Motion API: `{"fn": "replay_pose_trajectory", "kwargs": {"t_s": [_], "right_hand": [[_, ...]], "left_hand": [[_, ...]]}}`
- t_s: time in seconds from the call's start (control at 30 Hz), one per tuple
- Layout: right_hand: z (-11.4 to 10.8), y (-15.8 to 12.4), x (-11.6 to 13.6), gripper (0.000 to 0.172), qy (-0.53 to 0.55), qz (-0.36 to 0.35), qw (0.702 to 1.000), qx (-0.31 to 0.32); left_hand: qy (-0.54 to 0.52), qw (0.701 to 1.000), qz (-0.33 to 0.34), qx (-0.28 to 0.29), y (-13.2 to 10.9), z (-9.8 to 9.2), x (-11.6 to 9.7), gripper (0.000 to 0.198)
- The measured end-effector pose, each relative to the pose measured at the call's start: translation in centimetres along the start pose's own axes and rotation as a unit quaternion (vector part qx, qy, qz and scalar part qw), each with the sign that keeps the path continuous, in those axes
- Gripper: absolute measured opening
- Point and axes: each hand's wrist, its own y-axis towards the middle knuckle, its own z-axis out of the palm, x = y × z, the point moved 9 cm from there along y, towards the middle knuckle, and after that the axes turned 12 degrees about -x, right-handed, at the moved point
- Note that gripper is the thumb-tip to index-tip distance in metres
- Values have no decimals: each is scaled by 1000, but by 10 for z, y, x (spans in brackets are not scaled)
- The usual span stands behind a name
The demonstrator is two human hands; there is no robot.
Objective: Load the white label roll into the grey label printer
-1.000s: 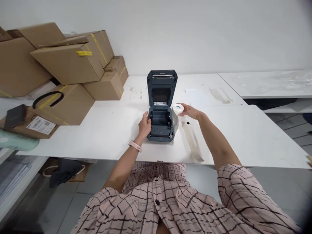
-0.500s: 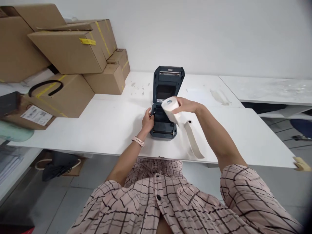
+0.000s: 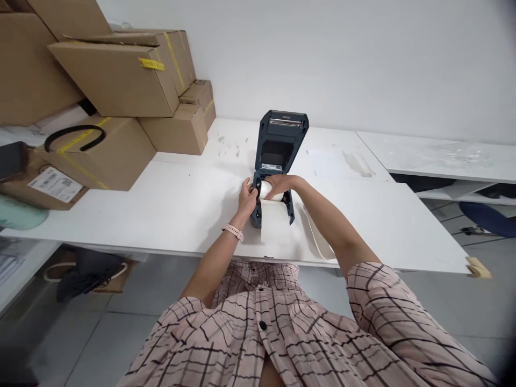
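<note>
A dark grey label printer [image 3: 278, 145] stands on the white table [image 3: 169, 204] with its lid tipped up and back. My right hand [image 3: 280, 185] is closed round a white paper roll [image 3: 266, 191] that sits low in the printer's open bay. A loose strip of paper [image 3: 274, 221] hangs from the roll over the printer's front edge. My left hand [image 3: 246, 198] grips the printer's left side by the roll holder, fingers curled. A pink watch sits on that wrist.
Stacked cardboard boxes [image 3: 121, 80] fill the table's left end. A second paper strip [image 3: 318, 236] lies on the table right of the printer. Another white table [image 3: 435, 156] adjoins at the right. A dark bag [image 3: 80, 269] lies on the floor under the table.
My right hand lifted the paper roll from the table beside the printer, carried it left and lowered it into the open bay. The left hand stayed on the printer's left side.
</note>
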Motion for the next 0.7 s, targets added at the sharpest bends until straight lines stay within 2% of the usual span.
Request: {"fn": "replay_pose_trajectory", "kwargs": {"t_s": [0.07,0.13,0.23,0.3,0.43,0.53,0.7], "right_hand": [[2,-3,1,74,-5,-6,1000,-14],[0,-16,7,76,-11,-32,998,-58],[1,-55,26,61,-1,-85,985,-150],[13,-87,40,52,11,-103,977,-188],[41,-128,57,57,-5,-51,966,-255],[49,-136,66,56,-15,-19,953,-302],[51,-135,72,55,-10,-15,946,-323]], "left_hand": [[5,1000,-1,5,-3,-1,-3,73],[8,1000,-2,9,-6,-1,-6,72],[3,1000,-3,5,-7,-2,-6,71],[-2,1000,-1,5,-5,-1,-4,70],[-5,1000,7,-4,2,0,0,67],[-1,1000,22,-8,6,1,1,61],[32,998,52,-11,8,0,0,56]]}}
